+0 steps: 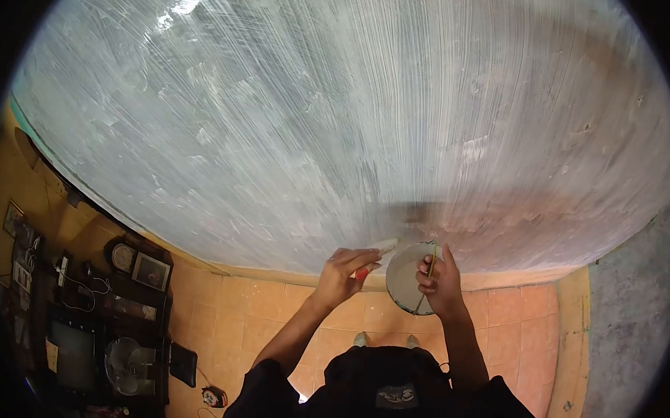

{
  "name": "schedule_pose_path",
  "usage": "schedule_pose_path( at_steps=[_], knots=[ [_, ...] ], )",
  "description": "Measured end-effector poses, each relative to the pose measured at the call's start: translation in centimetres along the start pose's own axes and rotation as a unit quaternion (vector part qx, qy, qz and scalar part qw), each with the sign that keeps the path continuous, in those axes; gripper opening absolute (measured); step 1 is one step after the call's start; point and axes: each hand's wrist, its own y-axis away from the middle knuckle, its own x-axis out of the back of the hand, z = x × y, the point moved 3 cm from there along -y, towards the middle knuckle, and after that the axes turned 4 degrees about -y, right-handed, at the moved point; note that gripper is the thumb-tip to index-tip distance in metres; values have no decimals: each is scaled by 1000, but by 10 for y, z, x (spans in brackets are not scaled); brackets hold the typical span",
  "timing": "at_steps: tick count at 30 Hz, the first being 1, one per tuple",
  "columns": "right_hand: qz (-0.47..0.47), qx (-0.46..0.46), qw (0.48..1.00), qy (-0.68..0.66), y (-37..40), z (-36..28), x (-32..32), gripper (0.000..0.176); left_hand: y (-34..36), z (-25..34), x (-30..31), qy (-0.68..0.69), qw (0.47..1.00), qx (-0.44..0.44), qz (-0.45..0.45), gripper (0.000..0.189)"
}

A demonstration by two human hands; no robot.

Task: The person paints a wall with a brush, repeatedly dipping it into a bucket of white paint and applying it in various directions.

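My left hand (339,276) is closed around a paintbrush (386,246); a bit of its red handle shows below my fingers, and its pale bristle end points to the bucket's rim. In front of me, close to the wall, is a round bucket (401,278) with greyish-white liquid in it. My right hand (442,279) grips the bucket's thin handle at the right side of the opening, thumb pointing up. Ahead stands a wall (338,134) covered in streaky whitish brush strokes over grey.
Orange floor tiles (271,299) lie below, with my feet (361,339) on them. On the left are a dark cabinet with a television (74,354), a fan (124,364), a clock (122,257) and framed pictures. A grey wall (625,319) stands at right.
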Motion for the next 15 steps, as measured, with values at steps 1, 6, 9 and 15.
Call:
schedule_pose_path(
  at_steps=[1,6,9,15],
  knots=[
    [-2,-1,1000,0,-2,2,3,46,-4,-2,3,-19,1000,10,6,25],
    [12,3,1000,-2,-4,8,9,46,-31,-22,18,-105,993,-51,4,22],
    [12,-13,1000,-4,-3,12,9,47,-57,-25,42,-125,987,-98,0,29],
    [21,-58,997,-39,0,22,13,46,-132,32,123,-179,965,-191,22,26]
  ],
)
